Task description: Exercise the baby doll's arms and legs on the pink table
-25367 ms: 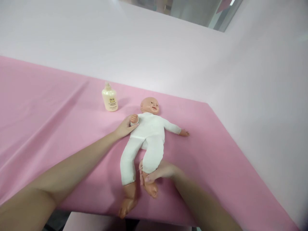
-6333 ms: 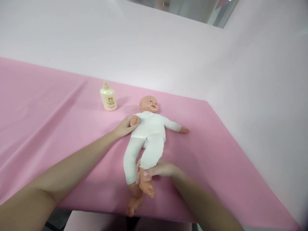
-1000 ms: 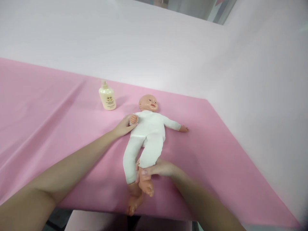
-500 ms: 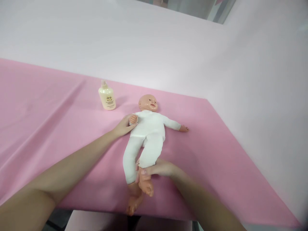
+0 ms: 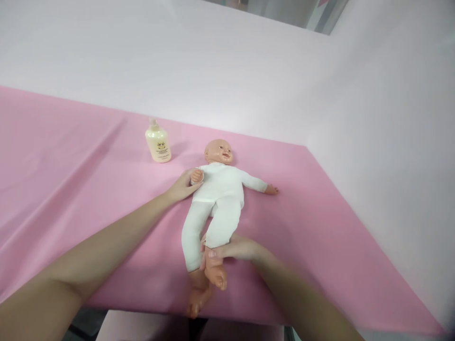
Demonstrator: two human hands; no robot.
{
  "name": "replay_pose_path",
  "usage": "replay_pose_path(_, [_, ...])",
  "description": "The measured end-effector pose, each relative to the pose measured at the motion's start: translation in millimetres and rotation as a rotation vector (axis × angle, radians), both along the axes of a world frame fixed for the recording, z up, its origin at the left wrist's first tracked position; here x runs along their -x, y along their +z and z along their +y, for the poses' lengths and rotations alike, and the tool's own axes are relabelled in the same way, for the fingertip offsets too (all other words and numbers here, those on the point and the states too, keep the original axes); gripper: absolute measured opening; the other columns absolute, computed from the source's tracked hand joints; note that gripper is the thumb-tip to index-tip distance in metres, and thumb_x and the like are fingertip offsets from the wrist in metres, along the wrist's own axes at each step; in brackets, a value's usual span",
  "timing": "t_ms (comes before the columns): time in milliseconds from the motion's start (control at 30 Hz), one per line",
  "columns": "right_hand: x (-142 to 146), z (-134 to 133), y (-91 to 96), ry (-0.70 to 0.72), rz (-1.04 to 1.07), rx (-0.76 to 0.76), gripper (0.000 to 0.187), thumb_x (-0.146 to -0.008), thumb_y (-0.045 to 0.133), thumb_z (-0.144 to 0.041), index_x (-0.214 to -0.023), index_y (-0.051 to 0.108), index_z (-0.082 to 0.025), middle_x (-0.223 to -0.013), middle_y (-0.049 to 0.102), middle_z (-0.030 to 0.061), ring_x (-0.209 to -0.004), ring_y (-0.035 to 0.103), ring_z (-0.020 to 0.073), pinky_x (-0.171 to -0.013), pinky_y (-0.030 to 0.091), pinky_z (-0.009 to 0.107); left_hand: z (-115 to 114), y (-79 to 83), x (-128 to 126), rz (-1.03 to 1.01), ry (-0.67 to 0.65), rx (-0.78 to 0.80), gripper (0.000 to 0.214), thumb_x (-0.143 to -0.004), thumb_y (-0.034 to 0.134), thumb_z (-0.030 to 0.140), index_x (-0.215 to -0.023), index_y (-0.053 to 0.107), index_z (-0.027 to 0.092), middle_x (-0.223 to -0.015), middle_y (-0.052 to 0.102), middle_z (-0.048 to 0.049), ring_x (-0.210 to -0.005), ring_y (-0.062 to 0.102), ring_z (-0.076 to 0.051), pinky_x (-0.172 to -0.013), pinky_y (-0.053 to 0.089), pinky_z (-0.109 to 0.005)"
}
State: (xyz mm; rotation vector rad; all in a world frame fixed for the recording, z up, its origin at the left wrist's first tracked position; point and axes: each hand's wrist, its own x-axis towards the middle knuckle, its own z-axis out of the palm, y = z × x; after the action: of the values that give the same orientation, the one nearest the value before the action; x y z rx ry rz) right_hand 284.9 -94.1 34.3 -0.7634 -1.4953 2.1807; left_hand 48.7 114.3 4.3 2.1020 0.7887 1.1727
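A baby doll [image 5: 222,182] in a white top and white trousers lies on its back on the pink cloth. Its head points to the far side and is turned to the right. My left hand [image 5: 184,185] is closed around the doll's arm on the left, near its small fist; most of my fingers are hidden behind it. My right hand [image 5: 227,250] wraps the ankle of the doll's leg on the right, thumb on top and fingertips showing between the legs. The doll's other foot rests near the front edge.
Up and left of the doll stands a cream pump bottle [image 5: 159,144] with a printed label. A pink cloth [image 5: 313,227] covers the table, with folds at the left. White walls [image 5: 227,76] rise behind and at the right, with a window [image 5: 284,12] at the top.
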Motion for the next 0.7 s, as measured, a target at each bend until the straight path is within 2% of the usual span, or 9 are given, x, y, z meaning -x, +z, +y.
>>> replay_pose_path(200, [0,1,-1.7,0.002,0.023,-0.006,0.058,-0.087,0.099,-0.064,-0.110,0.076,-0.016,-0.104,0.083,0.0112,-0.103,0.080,0.0260,-0.106,0.062,0.042,0,-0.9,0,0.007,-0.015,0.008,0.060,-0.101,0.074,0.081,-0.115,0.077,0.022,-0.115,0.086,-0.0145,-0.109,0.079,-0.033,-0.107,0.065,-0.049])
replay_pose_path(500, [-1,0,9.5,-0.007,0.000,-0.017,0.054,-0.089,0.099,-0.062,-0.107,0.079,-0.015,-0.105,0.084,0.0099,-0.102,0.080,0.0240,-0.109,0.064,0.041,-1,2.6,-1,0.004,-0.012,0.005,0.058,-0.100,0.076,0.081,-0.110,0.077,0.024,-0.111,0.086,-0.0138,-0.105,0.078,-0.033,-0.105,0.066,-0.049])
replay_pose_path(600, [0,0,7.3,0.001,-0.008,-0.028,0.056,-0.089,0.098,-0.064,-0.107,0.079,-0.014,-0.105,0.084,0.0105,-0.097,0.078,0.0220,-0.105,0.063,0.039,-1,2.8,-1,0.000,-0.006,0.013,0.058,-0.099,0.076,0.081,-0.111,0.077,0.024,-0.112,0.086,-0.0138,-0.106,0.079,-0.033,-0.105,0.066,-0.049])
replay_pose_path(700, [0,0,3.2,0.009,-0.009,-0.036,0.057,-0.089,0.096,-0.065,-0.108,0.078,-0.015,-0.107,0.084,0.0110,-0.102,0.079,0.0240,-0.105,0.062,0.040,-1,2.1,0,0.004,-0.004,0.013,0.058,-0.099,0.076,0.080,-0.111,0.076,0.024,-0.112,0.086,-0.0134,-0.106,0.079,-0.032,-0.106,0.066,-0.049])
